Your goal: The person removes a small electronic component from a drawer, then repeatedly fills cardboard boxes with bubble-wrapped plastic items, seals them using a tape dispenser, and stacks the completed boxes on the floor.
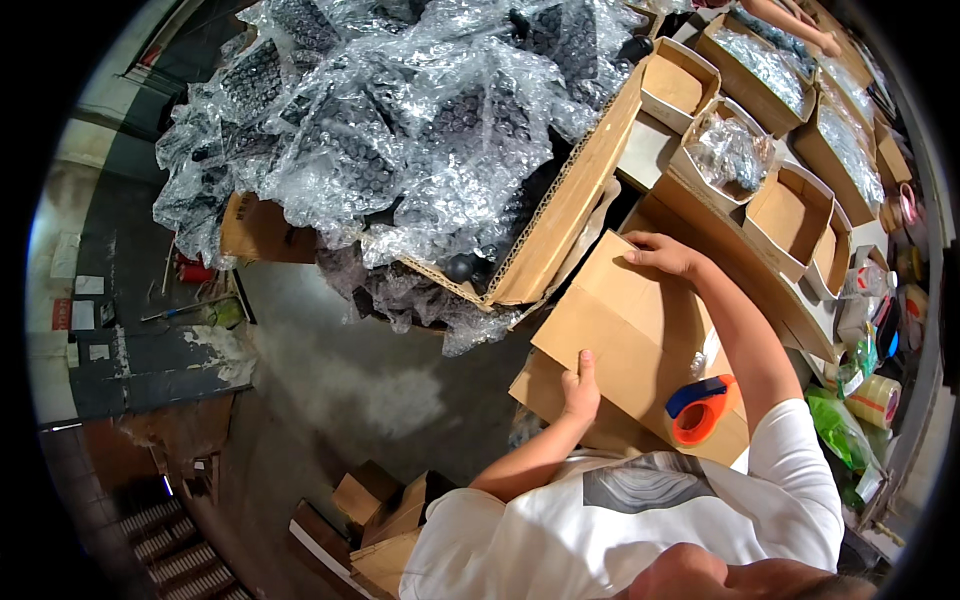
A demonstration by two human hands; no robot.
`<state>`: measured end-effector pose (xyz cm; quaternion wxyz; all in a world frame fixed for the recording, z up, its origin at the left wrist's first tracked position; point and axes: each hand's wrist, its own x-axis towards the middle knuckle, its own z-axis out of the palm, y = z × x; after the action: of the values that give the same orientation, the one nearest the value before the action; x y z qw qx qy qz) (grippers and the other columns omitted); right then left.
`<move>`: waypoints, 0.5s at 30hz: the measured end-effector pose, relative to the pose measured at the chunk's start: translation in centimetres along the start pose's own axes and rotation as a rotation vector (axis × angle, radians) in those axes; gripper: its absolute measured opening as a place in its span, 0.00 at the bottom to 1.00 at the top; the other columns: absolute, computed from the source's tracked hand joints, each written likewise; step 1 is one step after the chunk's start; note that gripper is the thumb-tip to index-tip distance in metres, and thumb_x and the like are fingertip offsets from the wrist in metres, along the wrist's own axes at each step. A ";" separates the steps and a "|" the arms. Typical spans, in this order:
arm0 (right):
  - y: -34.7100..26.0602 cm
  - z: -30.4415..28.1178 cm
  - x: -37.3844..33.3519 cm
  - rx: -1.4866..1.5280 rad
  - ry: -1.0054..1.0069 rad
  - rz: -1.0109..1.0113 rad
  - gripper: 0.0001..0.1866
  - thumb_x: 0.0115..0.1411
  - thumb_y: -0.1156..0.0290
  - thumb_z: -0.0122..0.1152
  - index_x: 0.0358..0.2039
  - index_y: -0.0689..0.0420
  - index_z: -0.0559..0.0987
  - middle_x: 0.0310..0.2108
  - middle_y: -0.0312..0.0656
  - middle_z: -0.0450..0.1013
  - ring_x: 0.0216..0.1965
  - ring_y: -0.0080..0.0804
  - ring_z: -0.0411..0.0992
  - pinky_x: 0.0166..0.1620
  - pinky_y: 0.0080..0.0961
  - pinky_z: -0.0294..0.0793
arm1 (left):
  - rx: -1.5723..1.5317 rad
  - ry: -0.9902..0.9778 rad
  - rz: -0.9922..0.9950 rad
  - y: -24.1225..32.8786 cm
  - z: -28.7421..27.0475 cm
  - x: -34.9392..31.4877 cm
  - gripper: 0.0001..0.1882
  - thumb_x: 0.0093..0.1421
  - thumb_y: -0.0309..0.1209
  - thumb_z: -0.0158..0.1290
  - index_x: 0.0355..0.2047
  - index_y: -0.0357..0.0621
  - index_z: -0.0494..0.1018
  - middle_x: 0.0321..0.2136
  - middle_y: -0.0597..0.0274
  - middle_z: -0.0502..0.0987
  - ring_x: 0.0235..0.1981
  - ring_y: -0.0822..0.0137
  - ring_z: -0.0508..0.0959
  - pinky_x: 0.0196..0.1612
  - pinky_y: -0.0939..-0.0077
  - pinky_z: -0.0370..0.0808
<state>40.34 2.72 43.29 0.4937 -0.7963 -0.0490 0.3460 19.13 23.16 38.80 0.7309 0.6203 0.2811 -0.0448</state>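
Note:
In front of my body lies a brown cardboard box (pixel 610 325) with creased panels; I cannot tell whether it is flat or partly folded. Its near left edge is gripped by my left hand (pixel 580 390), thumb on top and the other fingers hidden beneath. At the far edge, my right hand (pixel 662 255) curls its fingers over the cardboard. An orange and blue tape dispenser (pixel 703 412) rests on cardboard close to my chest, below my right forearm. More brown cardboard sticks out under the box on the left.
A large carton (pixel 565 220) heaped with bubble-wrapped dark items (pixel 400 120) stands ahead to the left. Small open boxes (pixel 790 215) line a table on the right, some holding clear-wrapped items. Tape rolls (pixel 875 400) lie at far right. Another person's arm (pixel 790 20) reaches in at top right.

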 end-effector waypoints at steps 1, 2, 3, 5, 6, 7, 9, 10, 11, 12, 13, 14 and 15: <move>-1.1 0.7 -0.1 0.085 -0.037 -0.001 0.35 0.53 0.55 0.64 0.56 0.60 0.66 0.51 0.43 0.68 0.53 0.32 0.64 0.57 0.29 0.61 | -0.011 0.071 0.023 0.4 0.8 0.0 0.33 0.62 0.53 0.46 0.12 0.35 0.63 0.12 0.69 0.64 0.18 0.75 0.62 0.22 0.71 0.63; -1.8 1.3 0.1 0.171 -0.072 0.000 0.36 0.52 0.56 0.65 0.57 0.60 0.65 0.52 0.42 0.68 0.53 0.32 0.63 0.57 0.29 0.61 | 0.036 0.084 0.015 0.1 1.0 0.3 0.34 0.62 0.53 0.46 0.11 0.36 0.62 0.12 0.68 0.63 0.17 0.74 0.61 0.21 0.70 0.62; -0.5 0.7 0.7 0.285 -0.114 0.004 0.39 0.48 0.59 0.69 0.58 0.60 0.64 0.52 0.41 0.67 0.53 0.31 0.63 0.57 0.28 0.60 | 0.084 0.095 0.006 -0.3 0.9 0.7 0.35 0.61 0.54 0.47 0.10 0.36 0.61 0.11 0.67 0.63 0.17 0.73 0.61 0.21 0.69 0.62; 1.0 -0.3 0.2 0.324 -0.161 0.037 0.36 0.46 0.61 0.71 0.54 0.61 0.68 0.46 0.39 0.71 0.49 0.29 0.66 0.55 0.26 0.63 | 0.178 0.141 -0.026 -0.8 1.5 1.0 0.37 0.59 0.56 0.48 0.07 0.36 0.57 0.08 0.65 0.59 0.14 0.71 0.59 0.19 0.65 0.60; 1.7 -0.6 -0.1 0.328 -0.180 0.078 0.34 0.45 0.61 0.72 0.51 0.62 0.72 0.41 0.39 0.74 0.46 0.28 0.68 0.53 0.25 0.65 | 0.233 0.112 -0.077 -0.9 1.5 1.0 0.34 0.60 0.55 0.47 0.14 0.33 0.62 0.13 0.62 0.63 0.18 0.71 0.62 0.23 0.67 0.63; 1.9 -0.2 -0.2 0.138 -0.184 0.046 0.29 0.43 0.59 0.73 0.42 0.63 0.76 0.32 0.36 0.74 0.37 0.23 0.68 0.42 0.24 0.67 | 0.288 0.084 -0.128 -1.1 1.4 1.1 0.33 0.61 0.55 0.47 0.20 0.30 0.66 0.18 0.60 0.67 0.22 0.70 0.64 0.26 0.69 0.65; -0.1 0.8 -0.5 -0.110 -0.175 0.161 0.25 0.44 0.56 0.73 0.35 0.64 0.80 0.24 0.34 0.74 0.28 0.19 0.67 0.31 0.21 0.68 | 0.241 0.063 -0.143 -1.7 1.1 1.4 0.33 0.61 0.54 0.46 0.21 0.29 0.67 0.19 0.60 0.69 0.23 0.70 0.65 0.27 0.69 0.66; -1.5 0.8 -1.1 -0.158 -0.146 0.307 0.25 0.46 0.56 0.72 0.36 0.65 0.80 0.26 0.35 0.74 0.28 0.18 0.67 0.31 0.21 0.68 | 0.150 0.059 -0.100 -1.7 0.9 1.5 0.34 0.61 0.55 0.46 0.15 0.31 0.65 0.14 0.61 0.66 0.19 0.70 0.63 0.24 0.67 0.64; -1.1 0.7 -1.2 -0.042 -0.123 0.252 0.24 0.47 0.56 0.71 0.36 0.65 0.80 0.27 0.36 0.75 0.30 0.19 0.68 0.33 0.20 0.69 | 0.059 0.056 -0.058 -1.7 0.7 1.5 0.36 0.61 0.55 0.46 0.10 0.33 0.62 0.10 0.62 0.63 0.16 0.70 0.61 0.21 0.65 0.62; -0.3 0.3 -1.5 0.074 -0.102 0.195 0.24 0.48 0.56 0.70 0.36 0.65 0.79 0.28 0.37 0.76 0.31 0.20 0.69 0.35 0.20 0.69 | 0.042 0.095 -0.057 -1.8 0.5 1.1 0.36 0.61 0.55 0.46 0.11 0.33 0.63 0.10 0.63 0.64 0.17 0.70 0.62 0.22 0.66 0.63; 0.4 0.0 -1.9 0.196 -0.073 0.139 0.23 0.50 0.57 0.69 0.37 0.65 0.79 0.29 0.38 0.76 0.32 0.20 0.70 0.37 0.20 0.70 | 0.031 0.126 -0.058 -0.7 0.5 0.3 0.35 0.61 0.55 0.45 0.12 0.32 0.65 0.11 0.63 0.65 0.18 0.71 0.62 0.23 0.66 0.63; 0.6 -0.1 -2.3 0.329 -0.053 0.062 0.21 0.53 0.58 0.66 0.38 0.65 0.79 0.34 0.38 0.76 0.38 0.23 0.71 0.44 0.21 0.70 | 0.020 0.159 -0.059 -0.1 0.4 -0.2 0.35 0.62 0.55 0.45 0.13 0.32 0.66 0.12 0.63 0.66 0.18 0.71 0.63 0.24 0.67 0.64; 1.9 -0.5 -2.0 0.307 -0.052 0.057 0.21 0.53 0.59 0.66 0.40 0.64 0.78 0.38 0.41 0.75 0.42 0.26 0.70 0.48 0.24 0.68 | -0.071 0.092 -0.156 -0.7 0.2 -0.1 0.28 0.61 0.50 0.49 0.29 0.30 0.69 0.24 0.59 0.71 0.28 0.69 0.68 0.34 0.70 0.68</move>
<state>38.61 0.55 42.90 0.5983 -0.7032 0.0144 0.3837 18.89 22.76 38.26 0.7330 0.5718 0.3630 -0.0631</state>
